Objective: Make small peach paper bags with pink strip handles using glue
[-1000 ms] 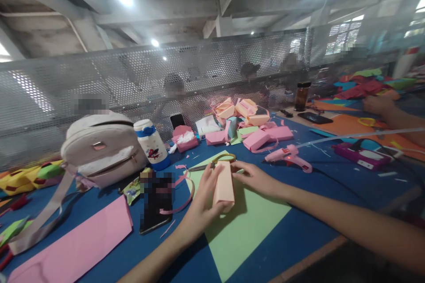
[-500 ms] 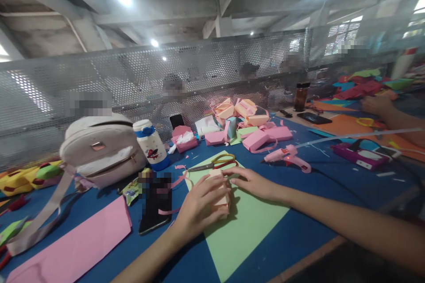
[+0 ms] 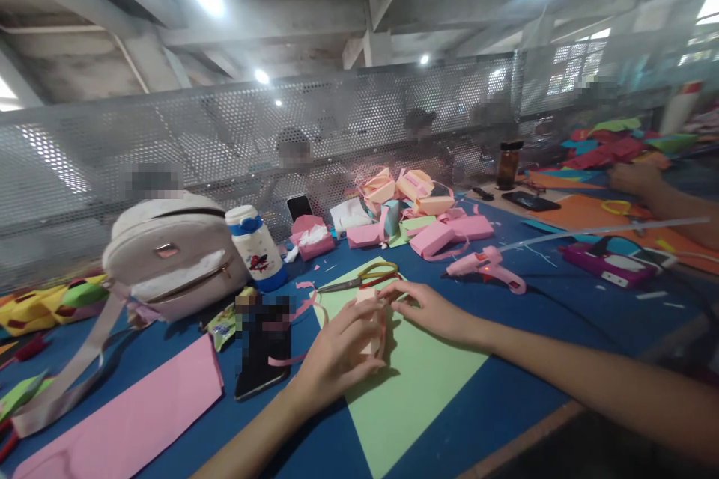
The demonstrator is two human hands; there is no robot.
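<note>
A small peach paper box (image 3: 369, 338) rests over a light green sheet (image 3: 422, 391). My left hand (image 3: 342, 337) is wrapped over the near side of the box, thumb low and fingers across the top, hiding much of it. At the box's far right end, the fingers of my right hand (image 3: 430, 308) are bent and pressed together at its edge. Just beyond both hands lie scissors (image 3: 362, 278) with yellow and red handles. Thin pink paper strips (image 3: 287, 361) curl to the left of my left hand.
A pink glue gun (image 3: 486, 267) with a lit red light lies right of the scissors. Pink paper boxes (image 3: 435, 238) stand behind. Leftward are a phone (image 3: 264, 359), a bottle (image 3: 257, 248), a backpack (image 3: 174, 258) and pink paper (image 3: 132, 412). Another person's hand (image 3: 637, 178) is far right.
The box has turned a little under my left hand, whose fingers have lifted and curled slightly. My right fingers have drawn closer together at the box's far end.
</note>
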